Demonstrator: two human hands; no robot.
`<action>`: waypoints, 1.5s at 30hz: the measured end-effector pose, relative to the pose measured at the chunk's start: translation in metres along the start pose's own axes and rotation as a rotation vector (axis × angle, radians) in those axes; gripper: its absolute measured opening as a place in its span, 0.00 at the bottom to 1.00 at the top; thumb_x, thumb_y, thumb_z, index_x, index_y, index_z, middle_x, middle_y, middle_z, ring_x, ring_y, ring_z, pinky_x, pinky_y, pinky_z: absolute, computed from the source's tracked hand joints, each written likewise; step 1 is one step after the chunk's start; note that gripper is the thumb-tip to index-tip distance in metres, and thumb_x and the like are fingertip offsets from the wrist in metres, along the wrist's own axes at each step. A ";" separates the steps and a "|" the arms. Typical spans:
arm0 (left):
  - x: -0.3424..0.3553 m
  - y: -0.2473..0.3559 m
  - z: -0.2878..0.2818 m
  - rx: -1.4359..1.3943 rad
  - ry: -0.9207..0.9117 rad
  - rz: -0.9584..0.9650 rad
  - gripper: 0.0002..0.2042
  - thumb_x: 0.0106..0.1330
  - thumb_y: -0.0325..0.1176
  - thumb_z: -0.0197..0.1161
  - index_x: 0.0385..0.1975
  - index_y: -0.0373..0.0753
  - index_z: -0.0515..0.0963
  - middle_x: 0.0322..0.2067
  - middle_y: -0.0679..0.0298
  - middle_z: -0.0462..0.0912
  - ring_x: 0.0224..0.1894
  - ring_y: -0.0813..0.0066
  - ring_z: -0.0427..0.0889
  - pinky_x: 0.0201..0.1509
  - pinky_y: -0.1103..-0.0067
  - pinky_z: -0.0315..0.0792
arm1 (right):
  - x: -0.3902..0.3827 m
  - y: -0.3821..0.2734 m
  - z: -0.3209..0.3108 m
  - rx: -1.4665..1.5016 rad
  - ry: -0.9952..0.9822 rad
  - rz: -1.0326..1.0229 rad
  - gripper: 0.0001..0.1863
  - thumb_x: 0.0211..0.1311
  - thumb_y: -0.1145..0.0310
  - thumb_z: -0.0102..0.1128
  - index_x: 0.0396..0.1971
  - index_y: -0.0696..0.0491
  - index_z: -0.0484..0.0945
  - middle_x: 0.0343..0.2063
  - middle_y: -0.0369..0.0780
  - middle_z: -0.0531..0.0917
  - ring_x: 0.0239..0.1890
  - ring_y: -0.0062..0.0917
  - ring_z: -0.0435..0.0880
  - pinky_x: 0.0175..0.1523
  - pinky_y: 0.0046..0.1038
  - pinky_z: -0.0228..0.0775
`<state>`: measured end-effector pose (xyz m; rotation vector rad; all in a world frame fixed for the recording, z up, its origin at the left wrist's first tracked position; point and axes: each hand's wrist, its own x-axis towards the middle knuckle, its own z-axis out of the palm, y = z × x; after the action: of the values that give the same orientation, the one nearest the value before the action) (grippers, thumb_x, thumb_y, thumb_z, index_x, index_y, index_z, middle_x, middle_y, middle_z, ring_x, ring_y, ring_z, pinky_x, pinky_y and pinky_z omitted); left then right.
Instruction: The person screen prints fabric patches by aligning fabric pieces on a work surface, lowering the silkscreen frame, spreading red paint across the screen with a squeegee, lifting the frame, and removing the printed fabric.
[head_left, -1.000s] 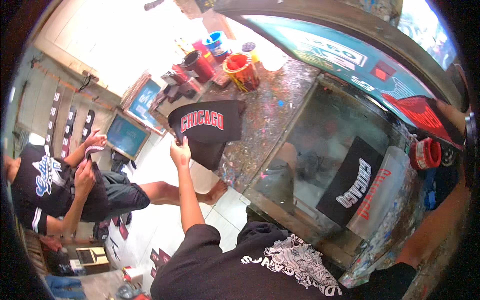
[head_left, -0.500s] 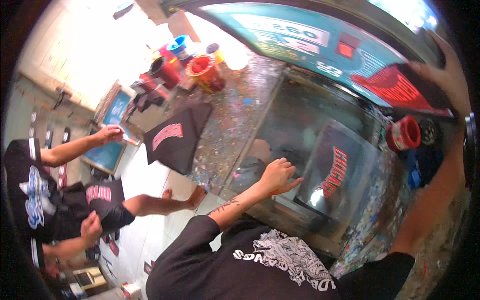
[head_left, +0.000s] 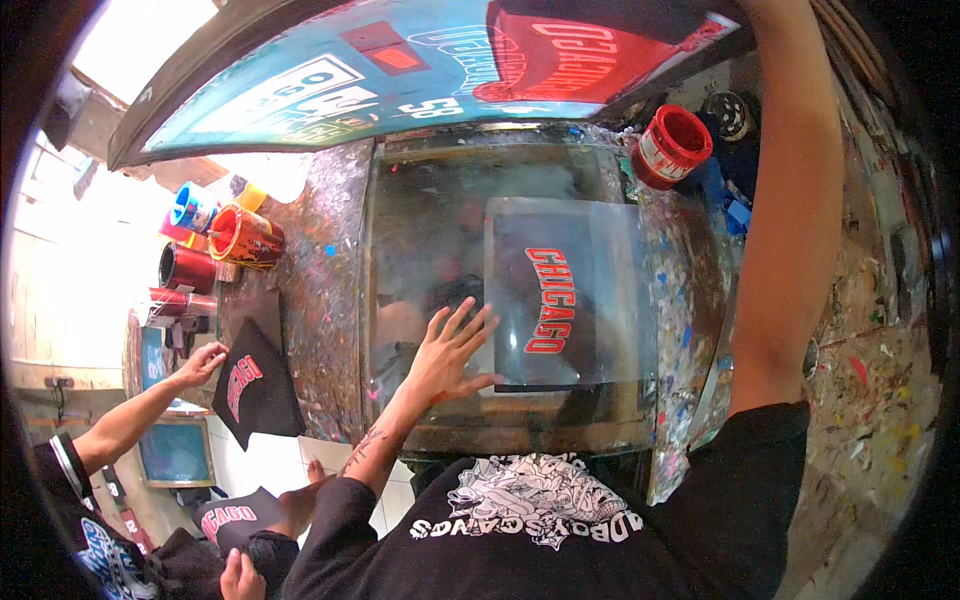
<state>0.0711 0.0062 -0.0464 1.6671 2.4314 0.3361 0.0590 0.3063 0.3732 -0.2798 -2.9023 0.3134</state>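
Note:
My left hand (head_left: 448,348) has its fingers spread over the glass work surface (head_left: 410,180), at the left edge of a clear sheet (head_left: 625,300). Beneath that sheet lies a black fabric panel (head_left: 520,370), with red-and-white lettering (head_left: 548,300) showing along its middle. My right arm (head_left: 785,220) rises to the top edge beside a raised screen frame (head_left: 140,145) with teal mesh and red ink; that hand is out of view.
A red ink pot (head_left: 670,145) stands right of the glass, several paint pots (head_left: 245,240) at the left. A co-worker's hand (head_left: 203,365) touches black printed panels (head_left: 260,400) at the bench's left edge; another panel (head_left: 230,515) rests on their leg.
My left hand has left the black panels at the left and moved onto the glass. The clear sheet now overlies the black panel. My right arm has risen, and the view has turned.

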 end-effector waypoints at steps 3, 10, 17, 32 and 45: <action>0.000 0.002 0.002 0.011 0.020 -0.011 0.45 0.62 0.66 0.61 0.75 0.45 0.61 0.77 0.62 0.58 0.80 0.59 0.47 0.81 0.54 0.42 | 0.001 0.005 0.002 0.002 0.013 -0.044 0.36 0.46 0.35 0.74 0.39 0.55 0.89 0.40 0.51 0.88 0.45 0.36 0.87 0.52 0.34 0.77; 0.001 0.000 0.002 0.001 0.003 -0.023 0.46 0.60 0.64 0.63 0.76 0.46 0.60 0.78 0.61 0.56 0.80 0.56 0.47 0.81 0.53 0.40 | 0.003 0.011 0.007 0.014 0.018 -0.092 0.35 0.46 0.36 0.74 0.40 0.55 0.88 0.40 0.50 0.87 0.45 0.36 0.87 0.52 0.34 0.76; 0.000 0.000 0.003 -0.014 0.004 -0.025 0.45 0.59 0.64 0.63 0.75 0.47 0.61 0.78 0.61 0.56 0.81 0.56 0.47 0.81 0.53 0.40 | 0.004 0.012 0.010 0.015 0.018 -0.110 0.35 0.45 0.36 0.74 0.40 0.54 0.87 0.39 0.49 0.87 0.44 0.35 0.86 0.51 0.35 0.75; 0.001 0.004 0.000 -0.025 0.022 -0.033 0.46 0.58 0.65 0.65 0.75 0.48 0.63 0.77 0.61 0.57 0.80 0.56 0.47 0.80 0.52 0.41 | 0.002 0.012 0.015 0.016 0.011 -0.126 0.34 0.45 0.37 0.74 0.40 0.53 0.84 0.38 0.46 0.85 0.43 0.35 0.85 0.50 0.36 0.74; 0.000 0.003 -0.001 -0.032 0.015 -0.042 0.46 0.58 0.65 0.65 0.75 0.49 0.63 0.78 0.61 0.56 0.81 0.56 0.48 0.80 0.53 0.41 | 0.002 0.012 0.018 0.022 0.006 -0.138 0.33 0.45 0.38 0.74 0.40 0.52 0.82 0.37 0.44 0.83 0.41 0.35 0.83 0.49 0.37 0.72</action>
<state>0.0730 0.0071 -0.0446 1.6034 2.4545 0.3806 0.0555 0.3144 0.3539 -0.0764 -2.8920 0.3201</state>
